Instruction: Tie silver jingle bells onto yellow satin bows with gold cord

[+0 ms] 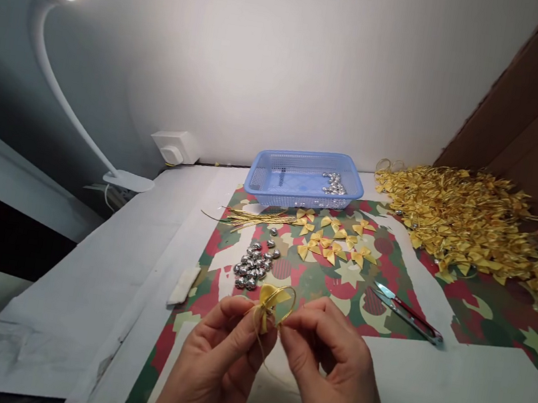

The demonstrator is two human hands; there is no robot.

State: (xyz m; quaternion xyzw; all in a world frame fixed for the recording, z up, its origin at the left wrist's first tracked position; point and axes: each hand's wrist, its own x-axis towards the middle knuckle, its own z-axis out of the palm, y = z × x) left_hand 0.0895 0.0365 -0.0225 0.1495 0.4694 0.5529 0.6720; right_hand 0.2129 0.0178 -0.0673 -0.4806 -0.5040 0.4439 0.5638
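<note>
We hold a small yellow ribbon bow (270,301) between both hands, just above the patterned paper (327,284) at the near edge of the table. Our left hand (220,356) pinches the bow's knot between thumb and forefinger, while our right hand (330,365) pinches the thin gold cord (289,299) that loops over it. The bow looks light and soft, easily crushed, so we judge the knot the safest place to grip; the cord seems fine and likely slippery. Our fingertips hide the knot itself, and whether a small silver bell (253,268) from the nearby pile already hangs there is hard to make out.
</note>
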